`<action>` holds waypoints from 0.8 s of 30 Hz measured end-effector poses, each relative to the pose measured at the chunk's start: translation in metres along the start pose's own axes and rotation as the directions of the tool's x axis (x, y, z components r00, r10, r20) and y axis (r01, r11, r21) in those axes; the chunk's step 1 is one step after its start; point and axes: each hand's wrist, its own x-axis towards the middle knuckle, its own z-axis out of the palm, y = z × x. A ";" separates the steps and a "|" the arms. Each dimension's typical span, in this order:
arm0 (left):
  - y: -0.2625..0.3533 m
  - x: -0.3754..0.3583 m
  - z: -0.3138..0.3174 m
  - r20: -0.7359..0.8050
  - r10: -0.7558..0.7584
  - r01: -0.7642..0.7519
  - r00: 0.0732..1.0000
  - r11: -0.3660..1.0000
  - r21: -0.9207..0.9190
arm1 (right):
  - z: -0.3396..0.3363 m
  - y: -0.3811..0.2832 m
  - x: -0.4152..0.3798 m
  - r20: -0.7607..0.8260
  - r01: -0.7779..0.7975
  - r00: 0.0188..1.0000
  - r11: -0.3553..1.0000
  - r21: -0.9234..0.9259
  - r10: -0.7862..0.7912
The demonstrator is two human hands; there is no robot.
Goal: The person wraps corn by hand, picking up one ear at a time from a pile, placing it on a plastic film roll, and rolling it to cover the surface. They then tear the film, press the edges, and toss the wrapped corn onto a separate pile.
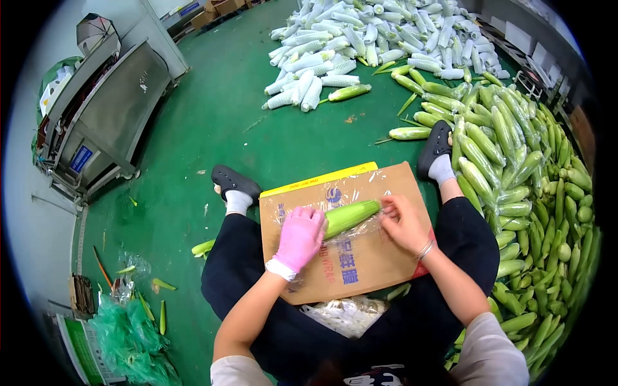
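Note:
A green ear of corn in its husk [349,219] lies slanted over a flat brown cardboard sheet [309,273] on the person's lap. Clear plastic film [367,230] spreads around and under it. My left hand [301,237], in a pink glove, is closed around the ear's left end. At the right end, my bare right hand [402,222] has its thumb and fingers pinched together by the tip, at the film's edge; what sits between them is too small to make out.
Unwrapped and film-wrapped ears [508,154] are heaped along the right. White-netted ears [380,32] cover the floor ahead. A metal cart [116,116] stands left; green plastic [132,328] lies lower left. Dark shoes [235,182] flank the cardboard.

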 end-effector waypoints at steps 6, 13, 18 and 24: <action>0.017 -0.013 -0.012 0.111 0.004 -0.019 0.994 0.991 0.132 | -0.011 -0.006 -0.006 0.143 0.374 0.928 0.842 -0.388 -0.345; -0.020 0.009 -0.002 0.241 0.047 -0.044 0.969 0.999 -0.021 | -0.015 0.026 0.000 -0.016 0.334 0.932 0.874 -0.353 -0.362; -0.003 -0.012 -0.011 0.265 0.160 -0.119 0.951 0.979 -0.163 | -0.041 -0.011 -0.009 -0.431 -0.038 0.902 0.993 -0.111 -0.014; 0.012 -0.031 -0.013 0.357 0.086 -0.003 0.930 0.974 -0.226 | -0.029 -0.014 -0.061 0.275 0.306 0.937 0.886 -0.347 -0.216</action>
